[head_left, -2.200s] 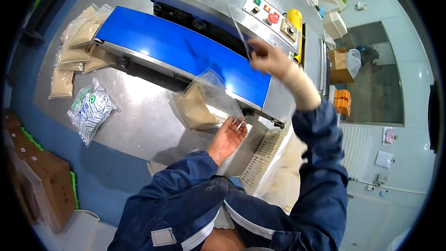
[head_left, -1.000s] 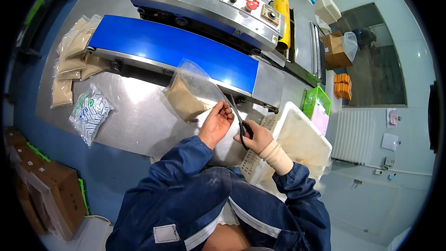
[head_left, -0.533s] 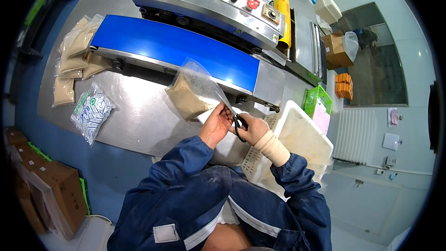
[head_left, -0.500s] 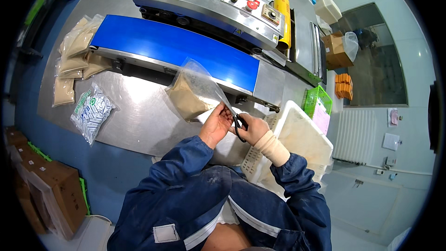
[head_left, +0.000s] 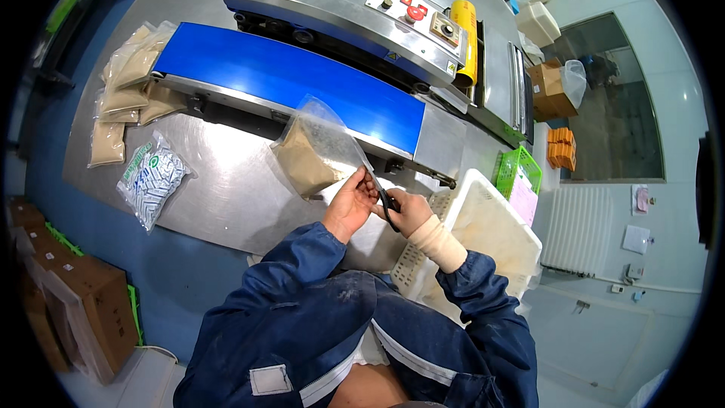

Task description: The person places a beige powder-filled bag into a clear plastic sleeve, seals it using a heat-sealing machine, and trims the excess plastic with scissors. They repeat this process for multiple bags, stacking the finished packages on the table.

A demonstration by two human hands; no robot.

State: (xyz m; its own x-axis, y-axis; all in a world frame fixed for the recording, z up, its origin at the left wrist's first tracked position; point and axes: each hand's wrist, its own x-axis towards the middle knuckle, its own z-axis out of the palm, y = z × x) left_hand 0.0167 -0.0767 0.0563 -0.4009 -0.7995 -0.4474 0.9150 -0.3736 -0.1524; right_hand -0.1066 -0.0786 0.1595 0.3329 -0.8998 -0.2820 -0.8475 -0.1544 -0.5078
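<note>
Hands (head_left: 350,208) at bag (head_left: 303,159) edge (with scissors (head_left: 392,215))

Shiny metal worktable (head_left: 226,208) above a blue floor (head_left: 189,283); at right, pale wall (head_left: 676,257) with a large rectangular window (head_left: 630,136).

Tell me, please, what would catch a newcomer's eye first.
Probably the blue belt, across the upper middle in front of the steel machine. Next might come the yellow cylinder at the machine's right end and the red button on its panel. Below the belt, the right hand holds black-handled scissors beside the left hand, at the edge of a clear bag of tan powder.
</note>
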